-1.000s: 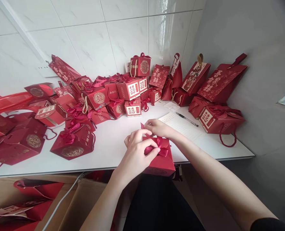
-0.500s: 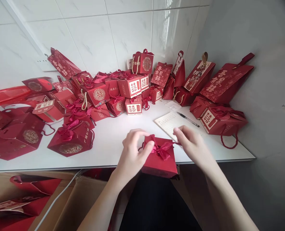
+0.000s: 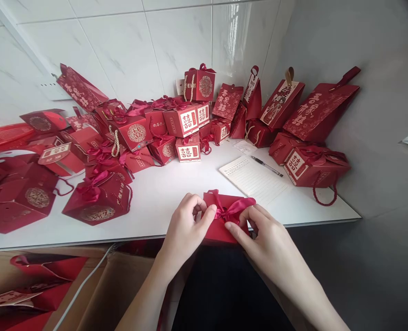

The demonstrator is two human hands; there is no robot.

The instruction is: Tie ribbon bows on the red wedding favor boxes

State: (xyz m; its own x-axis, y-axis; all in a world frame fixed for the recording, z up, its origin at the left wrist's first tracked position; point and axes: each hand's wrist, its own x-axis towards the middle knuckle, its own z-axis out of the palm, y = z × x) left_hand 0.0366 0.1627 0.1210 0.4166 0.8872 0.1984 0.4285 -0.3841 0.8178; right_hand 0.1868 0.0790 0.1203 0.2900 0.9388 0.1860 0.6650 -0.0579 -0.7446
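A small red gift box with a red satin ribbon bow on top rests at the near edge of the white table. My left hand pinches the ribbon at the bow's left side, thumb and fingers closed on it. On the right, my right hand pinches the ribbon just under the bow and lies against the box's right side. Both hands cover the box's lower corners.
Many red gift boxes and bags are piled along the tiled wall, from the far left round to the right corner. A lined notepad and a black pen lie behind the box. A cardboard carton with red bags stands below the table.
My right hand came back from the right side of the box to the bow and closed on the ribbon. The bow now looks pulled wider. The box sits slightly closer to the table edge.
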